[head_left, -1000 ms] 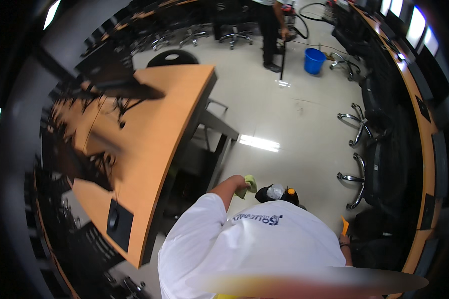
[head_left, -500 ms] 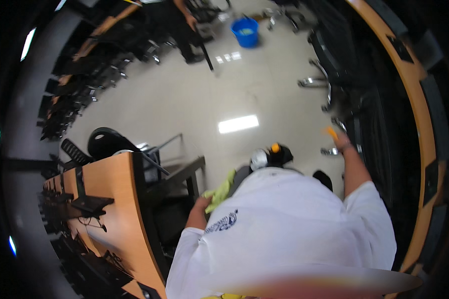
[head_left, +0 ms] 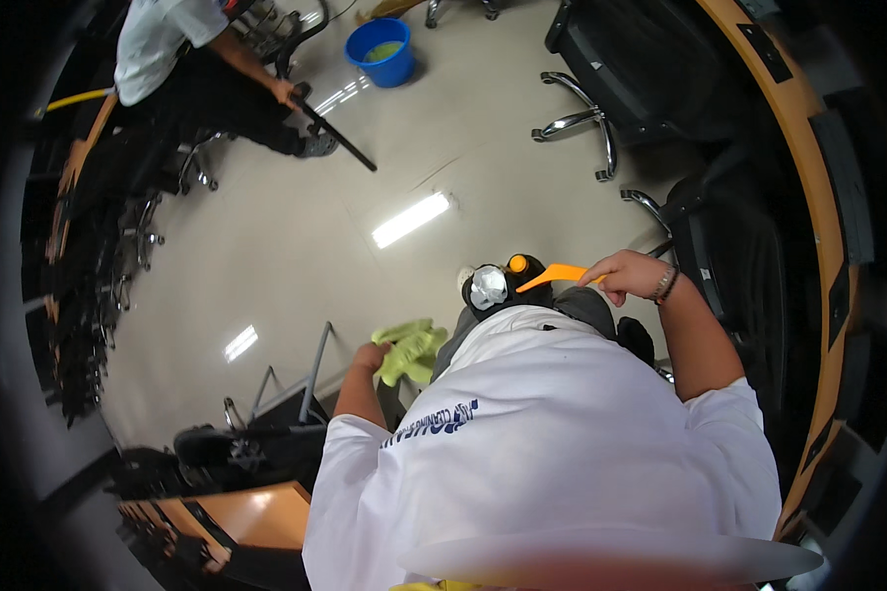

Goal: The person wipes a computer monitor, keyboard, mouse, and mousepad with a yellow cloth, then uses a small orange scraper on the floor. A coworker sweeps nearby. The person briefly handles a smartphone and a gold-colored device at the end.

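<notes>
My left hand (head_left: 370, 357) is closed on a yellow-green cloth (head_left: 410, 351) that hangs in loose folds beside my left hip. My right hand (head_left: 625, 276) grips a slim, bent orange tool (head_left: 562, 274), whose kind I cannot make out. The tool's far tip points left, over a black pouch (head_left: 534, 270) at the front of my waist. Whether the tip touches the pouch I cannot tell. An orange cap (head_left: 517, 263) and a crumpled silvery-white bundle (head_left: 488, 288) show at the pouch.
A co-worker (head_left: 202, 84) at the far left holds a black tube (head_left: 340, 138) toward the shiny floor (head_left: 296, 236). Beyond stands a blue bucket (head_left: 379, 54). Black wheeled chairs (head_left: 641, 79) line a long desk (head_left: 808, 108) on the right. Another desk (head_left: 266, 512) is at lower left.
My right hand has come inward with the orange tool, from out at the right to near my waist pouch. The cloth stays in my left hand. My view has turned; the co-worker shows more fully.
</notes>
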`<state>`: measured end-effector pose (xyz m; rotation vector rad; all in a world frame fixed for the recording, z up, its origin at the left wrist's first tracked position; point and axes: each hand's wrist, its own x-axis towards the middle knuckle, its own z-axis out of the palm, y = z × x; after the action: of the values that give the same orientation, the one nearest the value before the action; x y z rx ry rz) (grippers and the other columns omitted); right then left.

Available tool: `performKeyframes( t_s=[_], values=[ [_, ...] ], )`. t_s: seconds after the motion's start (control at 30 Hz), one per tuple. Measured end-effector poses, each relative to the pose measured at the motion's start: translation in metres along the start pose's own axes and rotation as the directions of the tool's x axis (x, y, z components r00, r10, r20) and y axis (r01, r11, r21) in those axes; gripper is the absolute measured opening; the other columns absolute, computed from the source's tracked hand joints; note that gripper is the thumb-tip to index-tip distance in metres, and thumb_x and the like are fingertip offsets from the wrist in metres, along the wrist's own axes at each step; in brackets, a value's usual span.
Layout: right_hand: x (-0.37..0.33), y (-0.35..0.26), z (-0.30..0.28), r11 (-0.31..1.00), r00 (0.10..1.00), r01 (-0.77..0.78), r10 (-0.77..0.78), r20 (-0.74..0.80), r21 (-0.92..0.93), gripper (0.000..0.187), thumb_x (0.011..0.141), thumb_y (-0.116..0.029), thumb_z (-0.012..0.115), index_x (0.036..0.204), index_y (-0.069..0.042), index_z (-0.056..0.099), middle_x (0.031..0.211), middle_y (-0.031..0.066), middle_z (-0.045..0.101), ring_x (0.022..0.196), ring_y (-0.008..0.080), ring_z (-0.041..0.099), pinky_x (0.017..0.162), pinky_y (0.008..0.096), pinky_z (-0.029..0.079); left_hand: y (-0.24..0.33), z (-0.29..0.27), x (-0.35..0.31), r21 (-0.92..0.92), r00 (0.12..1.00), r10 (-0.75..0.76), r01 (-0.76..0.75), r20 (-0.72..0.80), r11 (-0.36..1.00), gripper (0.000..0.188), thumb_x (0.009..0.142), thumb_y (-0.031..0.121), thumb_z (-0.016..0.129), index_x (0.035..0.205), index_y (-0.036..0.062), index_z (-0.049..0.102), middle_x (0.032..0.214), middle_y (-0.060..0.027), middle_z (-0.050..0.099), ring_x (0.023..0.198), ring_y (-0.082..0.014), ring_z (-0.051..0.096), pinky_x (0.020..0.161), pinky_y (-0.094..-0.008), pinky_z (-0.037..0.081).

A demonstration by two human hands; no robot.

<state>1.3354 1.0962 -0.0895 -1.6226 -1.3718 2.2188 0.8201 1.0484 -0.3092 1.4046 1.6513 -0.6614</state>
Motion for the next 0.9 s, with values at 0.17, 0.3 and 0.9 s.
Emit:
performKeyframes(
  t_s=[0.17, 0.3, 0.9],
  values=[
    [0.048, -0.026, -0.002, 0.938, 0.971, -0.240, 0.230, -0.067, -0.252, 0.033, 0.074, -0.008, 0.044, 0.102, -0.009, 0.062, 0.056, 0.0061, 0.055, 0.045, 0.0133, 0.051, 0.045, 0.0256, 0.045, 0.031, -0.102, 0.043, -0.025, 0.980, 0.033, -0.039, -0.195, 0.999, 0.061, 0.083, 0.051, 0.038, 0.089, -0.0050, 0.060, 0.091, -0.0266, 0.058, 0.091, -0.0387, 0.054, 0.080, -0.0435, 0.041],
    [0.088, -0.058, 0.018, 0.619, 1.000, -0.020, -0.001, -0.026, -0.786, 0.038, 0.073, -0.031, 0.050, 0.098, -0.005, 0.061, 0.078, 0.0154, 0.062, 0.070, 0.0270, 0.060, 0.065, 0.0353, 0.048, 0.053, -0.124, 0.069, -0.131, 0.971, 0.052, -0.084, -0.231, 0.988, 0.066, 0.083, 0.055, 0.035, 0.098, -0.0040, 0.058, 0.095, -0.0252, 0.058, 0.092, -0.0368, 0.055, 0.079, -0.0421, 0.042],
    [0.048, -0.105, -0.035, 0.635, 0.847, -0.183, -0.286, -0.449, -0.750, 0.040, 0.078, -0.035, 0.052, 0.108, -0.009, 0.053, 0.095, 0.0163, 0.059, 0.091, 0.0310, 0.056, 0.079, 0.0395, 0.044, 0.159, -0.190, 0.005, -0.576, 0.864, 0.254, -0.484, -0.435, 0.659, 0.034, 0.077, 0.030, 0.062, 0.087, -0.0025, 0.061, 0.075, -0.0115, 0.063, 0.068, -0.0160, 0.058, 0.064, -0.0287, 0.046]
  ],
)
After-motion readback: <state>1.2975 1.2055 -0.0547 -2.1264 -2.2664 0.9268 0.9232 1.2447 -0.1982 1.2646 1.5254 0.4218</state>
